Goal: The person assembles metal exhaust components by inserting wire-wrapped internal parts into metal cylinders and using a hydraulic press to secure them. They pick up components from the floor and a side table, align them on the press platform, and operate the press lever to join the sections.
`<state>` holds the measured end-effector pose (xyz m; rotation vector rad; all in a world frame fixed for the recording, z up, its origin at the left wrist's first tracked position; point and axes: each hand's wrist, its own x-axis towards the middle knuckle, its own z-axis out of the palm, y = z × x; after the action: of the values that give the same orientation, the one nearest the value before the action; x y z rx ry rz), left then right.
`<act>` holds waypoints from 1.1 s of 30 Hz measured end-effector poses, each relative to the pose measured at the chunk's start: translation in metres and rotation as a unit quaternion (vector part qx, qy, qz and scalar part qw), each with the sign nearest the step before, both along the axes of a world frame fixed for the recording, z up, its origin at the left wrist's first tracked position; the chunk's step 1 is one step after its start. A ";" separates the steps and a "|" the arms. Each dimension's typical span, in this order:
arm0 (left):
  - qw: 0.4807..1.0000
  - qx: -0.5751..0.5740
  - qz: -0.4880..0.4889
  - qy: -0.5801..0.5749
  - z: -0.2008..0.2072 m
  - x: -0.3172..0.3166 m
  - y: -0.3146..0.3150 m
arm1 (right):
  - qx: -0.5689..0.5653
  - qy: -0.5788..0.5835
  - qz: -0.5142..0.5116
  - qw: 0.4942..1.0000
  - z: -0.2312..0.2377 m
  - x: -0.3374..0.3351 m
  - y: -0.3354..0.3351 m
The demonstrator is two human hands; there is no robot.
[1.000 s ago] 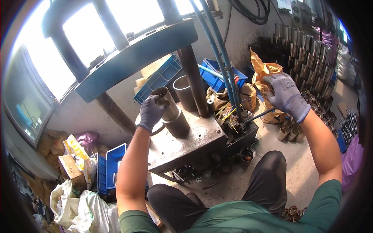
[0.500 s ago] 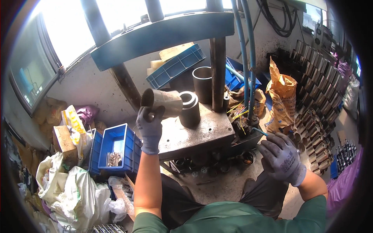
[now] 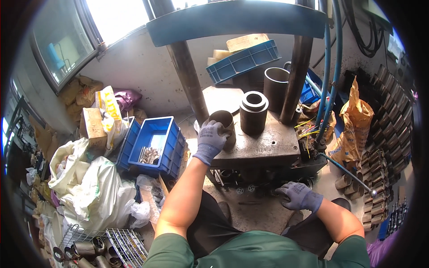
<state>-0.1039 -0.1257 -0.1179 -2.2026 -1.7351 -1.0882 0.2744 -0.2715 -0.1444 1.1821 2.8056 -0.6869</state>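
Note:
My gloved left hand (image 3: 212, 140) is closed around a short metal sleeve (image 3: 222, 117). The sleeve is upright at the left front of the press's steel table (image 3: 263, 149); its lower end is partly behind my hand. To its right a dark thick-walled cylinder with a raised ring on top (image 3: 254, 114) stands on the same table. My gloved right hand (image 3: 298, 195) hangs in front of the table over my lap, its fingers loosely stretched and nothing in them. Right of it, a blue lever with a ball end (image 3: 345, 170) slants out from the press.
Steel columns (image 3: 185, 80) and a blue crossbeam (image 3: 237, 21) frame the table. A wider tube (image 3: 275, 89) stands behind. Blue bins (image 3: 156, 145) and white sacks (image 3: 103, 192) lie left; a brown paper sack (image 3: 353, 127) and stacked metal sleeves (image 3: 375, 178) are right.
My left hand has lowered the sleeve from a tilted position beside the ringed cylinder to the table's left front. My right hand has let go of the lever and moved inward. The view has shifted.

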 end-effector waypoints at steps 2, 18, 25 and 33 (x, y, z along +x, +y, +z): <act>1.000 -0.014 0.007 -0.020 0.004 -0.001 -0.004 | 0.031 -0.002 0.020 0.999 0.001 -0.004 0.007; 0.983 0.077 -0.004 -0.166 0.146 -0.156 -0.145 | 0.037 0.044 0.036 0.998 -0.009 -0.001 0.021; 0.652 0.167 0.739 0.023 0.244 -0.434 -0.241 | 0.023 0.050 0.081 0.995 -0.015 -0.010 0.026; 0.869 0.182 0.451 -0.093 0.082 -0.382 -0.174 | 0.005 0.057 0.093 0.994 0.004 -0.018 0.022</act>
<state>-0.4855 -0.3000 -0.0361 -0.8753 -2.0445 -1.2101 0.2561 -0.2490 -0.1403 0.8937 2.9659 -0.7492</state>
